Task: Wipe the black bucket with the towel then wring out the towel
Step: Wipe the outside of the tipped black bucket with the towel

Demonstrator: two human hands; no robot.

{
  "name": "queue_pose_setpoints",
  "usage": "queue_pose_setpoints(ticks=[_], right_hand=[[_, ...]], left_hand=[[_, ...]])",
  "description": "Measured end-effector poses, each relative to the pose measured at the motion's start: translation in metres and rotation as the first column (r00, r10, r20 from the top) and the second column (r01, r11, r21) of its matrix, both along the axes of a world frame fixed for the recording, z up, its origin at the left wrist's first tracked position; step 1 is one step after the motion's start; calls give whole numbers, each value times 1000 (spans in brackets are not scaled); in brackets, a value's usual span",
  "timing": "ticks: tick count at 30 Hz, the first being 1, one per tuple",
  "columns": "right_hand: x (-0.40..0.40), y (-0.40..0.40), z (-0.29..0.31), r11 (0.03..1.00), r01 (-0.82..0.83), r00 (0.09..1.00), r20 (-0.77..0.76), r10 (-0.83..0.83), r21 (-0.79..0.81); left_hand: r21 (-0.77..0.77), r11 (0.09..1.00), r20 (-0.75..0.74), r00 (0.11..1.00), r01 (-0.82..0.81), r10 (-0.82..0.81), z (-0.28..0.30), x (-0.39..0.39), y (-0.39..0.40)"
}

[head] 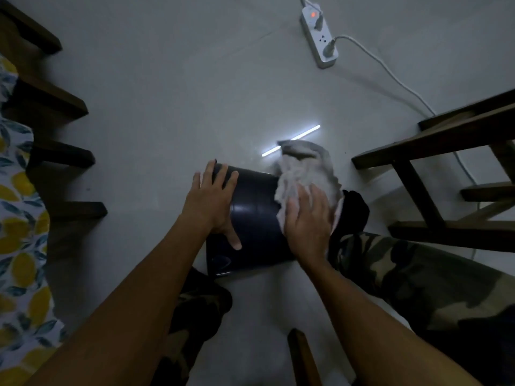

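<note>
The black bucket (pixel 255 218) lies on its side on the pale floor, between my knees. My left hand (pixel 213 203) rests flat on its left flank, fingers spread over the far edge, thumb pointing toward me. A crumpled grey-white towel (pixel 302 169) is draped over the bucket's right side. My right hand (pixel 309 222) presses the towel's near part against the bucket wall, fingers spread flat on the cloth. The bucket's right side is hidden under towel and hand.
Dark wooden furniture (pixel 434 151) stands at the right, more wooden legs (pixel 60 157) at the left beside a lemon-print cloth (pixel 19 246). A white power strip (pixel 320 37) with cable lies at the far right. My camouflage-trousered legs (pixel 418 277) flank the bucket.
</note>
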State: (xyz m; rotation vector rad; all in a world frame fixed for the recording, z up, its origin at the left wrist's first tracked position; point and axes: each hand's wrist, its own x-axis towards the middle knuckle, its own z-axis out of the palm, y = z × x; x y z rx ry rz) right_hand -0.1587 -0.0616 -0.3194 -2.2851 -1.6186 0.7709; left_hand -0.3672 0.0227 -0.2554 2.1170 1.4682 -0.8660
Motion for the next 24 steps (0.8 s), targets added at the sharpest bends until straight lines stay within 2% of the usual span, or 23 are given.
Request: queue_pose_setpoints(ticks=[1,3,6,9,13,15,19,22,24], right_hand=[[-1,12,6,991,132,991,0,-132,-40],[4,25,13,953,270,954,-97,-284,-136],[11,34,18,920,327,929,-104,-355,-216],[10,41,22,891,392,893,-135,-428,-230],[9,54,32,927,327,904,-226,-363,-183],[6,66,35,927,327,877,-307,-370,-184],[-5,88,37,943,292,870,-365,-331,-157],[-12,96,39,937,325,832,-432,-348,-129],[-14,91,41,953,291,849,-437,-298,-84]], left_hand=[[-3,1000,0,1000,-8,8,1,0,-3],[-9,999,2,999,-41,41,4,3,-10],[-80,986,41,988,-147,151,10,8,-19],[-108,976,69,978,-189,197,17,10,-21],[-87,970,90,968,-225,233,28,3,-18],[-45,967,104,962,-251,254,33,0,-17],[159,948,128,958,-277,258,36,-1,-14],[327,902,146,958,-284,249,35,7,-15],[358,884,172,952,-300,254,33,12,-23]])
